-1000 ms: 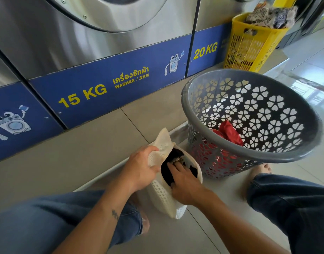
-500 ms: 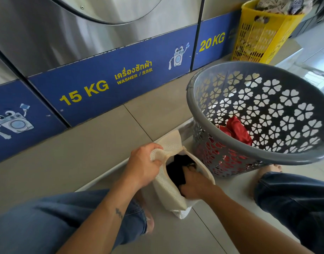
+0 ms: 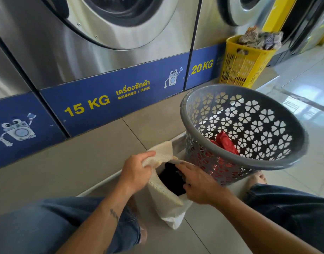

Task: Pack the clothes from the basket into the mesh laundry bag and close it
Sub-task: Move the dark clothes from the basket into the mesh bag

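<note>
One dark garment point(image 3: 173, 178) in mesh laundry bag point(image 3: 166, 202), on floor beside basket point(image 3: 249, 163). Left hand point(image 3: 137, 171) fingers clamped on bag rim; right hand point(image 3: 199, 184) fingers straight, pressing garment down. Next, likely: fetch red garment point(image 3: 226, 143) from basket.

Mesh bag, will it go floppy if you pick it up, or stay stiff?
Probably floppy: the mesh bag folds and sags where the left hand grips its rim. Likely light too, though the dark clothes inside should weigh its bottom down.
</note>
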The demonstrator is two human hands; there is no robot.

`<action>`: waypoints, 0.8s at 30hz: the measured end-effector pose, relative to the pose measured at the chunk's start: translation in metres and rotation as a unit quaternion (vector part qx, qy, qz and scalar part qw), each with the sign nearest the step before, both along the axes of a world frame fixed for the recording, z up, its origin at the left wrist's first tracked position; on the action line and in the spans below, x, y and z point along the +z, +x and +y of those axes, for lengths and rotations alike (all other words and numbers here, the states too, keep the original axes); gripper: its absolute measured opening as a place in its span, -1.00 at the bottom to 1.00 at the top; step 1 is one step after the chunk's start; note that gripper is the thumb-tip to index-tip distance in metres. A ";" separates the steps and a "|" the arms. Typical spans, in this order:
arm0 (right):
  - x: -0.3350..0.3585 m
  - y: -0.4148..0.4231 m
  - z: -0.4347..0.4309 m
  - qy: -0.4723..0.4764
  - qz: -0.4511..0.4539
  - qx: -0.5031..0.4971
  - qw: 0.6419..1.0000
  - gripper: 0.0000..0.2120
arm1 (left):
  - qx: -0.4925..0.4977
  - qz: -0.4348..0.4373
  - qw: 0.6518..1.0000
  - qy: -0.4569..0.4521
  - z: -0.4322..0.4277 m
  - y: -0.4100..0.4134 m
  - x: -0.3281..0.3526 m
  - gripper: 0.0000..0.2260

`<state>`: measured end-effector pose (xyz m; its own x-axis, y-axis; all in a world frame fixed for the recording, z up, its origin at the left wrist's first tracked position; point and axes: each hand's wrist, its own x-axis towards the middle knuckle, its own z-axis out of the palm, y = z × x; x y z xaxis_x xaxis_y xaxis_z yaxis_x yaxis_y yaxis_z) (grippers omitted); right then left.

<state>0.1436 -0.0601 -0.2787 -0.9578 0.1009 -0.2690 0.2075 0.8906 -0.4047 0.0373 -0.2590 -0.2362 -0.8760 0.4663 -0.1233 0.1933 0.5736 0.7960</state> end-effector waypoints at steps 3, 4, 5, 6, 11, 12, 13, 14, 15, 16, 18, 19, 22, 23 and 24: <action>0.009 0.004 -0.004 0.013 0.041 0.000 0.999 -0.37 | 0.056 0.014 0.998 0.014 -0.004 0.003 0.003 -0.59; 0.014 0.005 -0.005 0.014 0.053 0.000 0.999 -0.38 | 0.068 0.020 0.997 0.017 -0.006 0.004 0.004 -0.59; 0.018 0.005 -0.005 0.012 0.064 0.002 0.998 -0.39 | 0.079 0.026 0.996 0.020 -0.007 0.004 0.003 -0.59; 0.023 0.005 -0.006 0.009 0.074 0.007 0.997 -0.39 | 0.088 0.028 0.995 0.021 -0.008 0.003 0.003 -0.59; 0.059 0.003 -0.010 -0.036 0.135 0.060 0.988 -0.47 | 0.110 0.004 0.994 0.011 -0.011 0.002 0.006 -0.56; 0.070 0.003 -0.010 -0.048 0.148 0.063 0.986 -0.48 | 0.110 0.000 0.994 0.009 -0.011 0.002 0.006 -0.56; 0.080 0.002 -0.008 -0.060 0.163 0.061 0.983 -0.48 | 0.109 -0.002 0.994 0.009 -0.010 0.002 0.006 -0.55; 0.091 0.000 -0.004 -0.072 0.182 0.054 0.979 -0.48 | 0.107 -0.005 0.994 0.008 -0.008 0.002 0.006 -0.55; 0.102 -0.002 0.001 -0.085 0.205 0.044 0.974 -0.48 | 0.104 -0.005 0.995 0.006 -0.006 0.002 0.006 -0.55; 0.111 -0.005 0.008 -0.097 0.227 0.031 0.968 -0.49 | 0.100 -0.003 0.995 0.003 -0.004 0.001 0.006 -0.55; 0.125 -0.014 0.027 -0.106 0.263 -0.005 0.959 -0.51 | 0.091 -0.004 0.996 0.000 0.001 0.000 0.006 -0.56; 0.128 -0.020 0.039 -0.095 0.269 -0.025 0.958 -0.52 | 0.088 -0.007 0.996 -0.001 0.003 0.000 0.006 -0.56; 0.123 -0.040 0.076 -0.038 0.197 -0.075 0.977 -0.43 | 0.082 -0.014 0.997 -0.005 0.014 -0.003 0.004 -0.56; 0.117 -0.047 0.088 -0.020 0.150 -0.080 0.985 -0.38 | 0.078 -0.014 0.997 -0.006 0.018 -0.005 0.004 -0.56; 0.110 -0.054 0.100 -0.004 0.104 -0.080 0.991 -0.33 | 0.074 -0.013 0.997 -0.006 0.023 -0.006 0.003 -0.56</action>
